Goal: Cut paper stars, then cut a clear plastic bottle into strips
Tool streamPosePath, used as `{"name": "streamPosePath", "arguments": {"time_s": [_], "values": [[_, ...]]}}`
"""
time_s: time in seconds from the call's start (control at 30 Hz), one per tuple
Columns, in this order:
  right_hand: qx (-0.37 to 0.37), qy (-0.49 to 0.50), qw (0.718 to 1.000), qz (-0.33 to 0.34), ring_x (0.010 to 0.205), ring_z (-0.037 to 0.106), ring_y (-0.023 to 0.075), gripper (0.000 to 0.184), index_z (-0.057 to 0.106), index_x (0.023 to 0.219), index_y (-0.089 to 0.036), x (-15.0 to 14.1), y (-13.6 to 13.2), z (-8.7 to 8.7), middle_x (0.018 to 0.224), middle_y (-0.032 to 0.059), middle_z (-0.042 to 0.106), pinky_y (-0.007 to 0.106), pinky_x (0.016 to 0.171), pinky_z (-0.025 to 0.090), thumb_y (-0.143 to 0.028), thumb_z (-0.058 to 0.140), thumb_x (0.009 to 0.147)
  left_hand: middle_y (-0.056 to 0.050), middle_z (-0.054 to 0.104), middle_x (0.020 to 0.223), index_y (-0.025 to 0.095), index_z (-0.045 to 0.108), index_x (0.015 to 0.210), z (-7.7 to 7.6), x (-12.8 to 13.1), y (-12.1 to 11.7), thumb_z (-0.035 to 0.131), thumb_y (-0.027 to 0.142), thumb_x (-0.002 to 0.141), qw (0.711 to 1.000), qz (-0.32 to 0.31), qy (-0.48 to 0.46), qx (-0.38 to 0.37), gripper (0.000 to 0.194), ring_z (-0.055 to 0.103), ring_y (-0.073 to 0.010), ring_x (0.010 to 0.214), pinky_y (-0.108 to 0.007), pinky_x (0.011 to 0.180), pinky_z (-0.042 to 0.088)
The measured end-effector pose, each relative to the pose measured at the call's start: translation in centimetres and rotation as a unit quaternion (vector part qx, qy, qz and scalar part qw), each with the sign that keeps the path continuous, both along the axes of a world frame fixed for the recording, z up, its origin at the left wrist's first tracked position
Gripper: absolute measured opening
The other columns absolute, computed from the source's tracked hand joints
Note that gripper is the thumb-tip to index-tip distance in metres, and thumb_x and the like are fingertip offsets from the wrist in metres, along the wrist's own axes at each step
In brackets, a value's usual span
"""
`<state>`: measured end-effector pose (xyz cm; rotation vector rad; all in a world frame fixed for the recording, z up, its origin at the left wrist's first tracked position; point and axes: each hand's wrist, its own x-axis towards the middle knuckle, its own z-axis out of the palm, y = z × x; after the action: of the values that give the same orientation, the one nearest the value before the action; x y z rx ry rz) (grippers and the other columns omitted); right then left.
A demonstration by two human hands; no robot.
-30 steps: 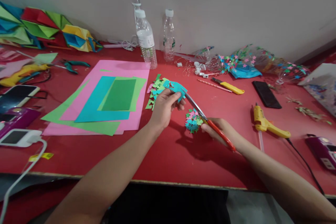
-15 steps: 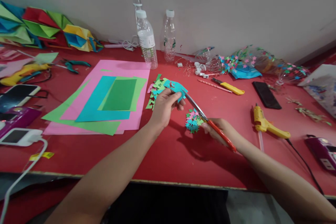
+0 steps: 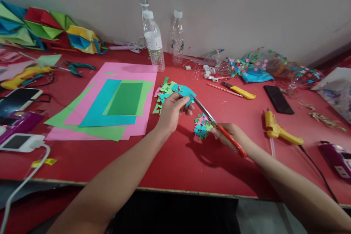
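Between the thumb and fingers of my left hand (image 3: pixel 171 113) is a piece of blue paper (image 3: pixel 188 90) with cut-out notches along its edge. My right hand (image 3: pixel 230 135) grips red-handled scissors (image 3: pixel 231 140), and their blades reach up and left to the paper's right edge. Just below the blades lies a small pile of paper stars (image 3: pixel 202 126) in blue, pink and green. Green, pink and blue paper scraps (image 3: pixel 165 89) with star-shaped gaps lie beside my left hand, partly under the blue piece.
Coloured paper sheets (image 3: pixel 109 98) lie to the left. Plastic bottles (image 3: pixel 155 44) stand by the wall. On the right are a yellow box cutter (image 3: pixel 241 92), a black phone (image 3: pixel 278 98) and a yellow glue gun (image 3: pixel 274 126) with a trailing cord. Teal-handled pliers (image 3: pixel 78 67) lie back left.
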<state>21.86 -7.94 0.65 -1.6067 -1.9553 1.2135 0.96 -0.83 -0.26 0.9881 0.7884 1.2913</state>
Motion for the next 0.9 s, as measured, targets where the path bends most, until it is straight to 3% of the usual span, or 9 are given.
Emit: {"name": "streamPosePath", "arguments": {"time_s": [0.4,0.67,0.9], "values": [[-0.016,0.01,1.0,-0.005,0.045,0.037,0.0094,0.051,0.048,0.064,-0.02,0.1,0.3,0.2,0.051,-0.0047,0.041,0.023,0.045,0.028,-0.067,0.054,0.082,0.001,0.065,0.057,0.018,0.058,0.073,0.0,-0.2,0.1,0.067,0.03,0.076,1.0,-0.01,0.003,-0.006,0.015,0.06,-0.0102,0.047,-0.023,0.049,0.047],[-0.076,0.032,0.996,-0.018,0.035,0.036,0.0079,0.052,0.048,0.063,-0.02,0.1,0.2,0.8,0.042,-0.0074,0.037,0.022,0.039,0.027,-0.068,0.059,0.079,0.006,0.06,0.063,0.019,0.06,0.072,-0.2,-0.6,1.2,0.073,0.024,0.068,0.996,0.08,-0.031,0.008,0.014,0.056,-0.0059,0.057,-0.019,0.058,0.046],[-0.126,0.089,0.987,-0.037,0.033,0.035,0.0072,0.052,0.049,0.066,-0.02,0.0,0.0,1.1,0.041,-0.0092,0.037,0.021,0.037,0.03,-0.07,0.06,0.076,0.007,0.057,0.056,0.019,0.054,0.069,0.1,-0.5,1.0,0.073,0.021,0.063,0.996,0.041,-0.064,-0.046,0.02,0.055,-0.0061,0.051,-0.019,0.052,0.044]]}}
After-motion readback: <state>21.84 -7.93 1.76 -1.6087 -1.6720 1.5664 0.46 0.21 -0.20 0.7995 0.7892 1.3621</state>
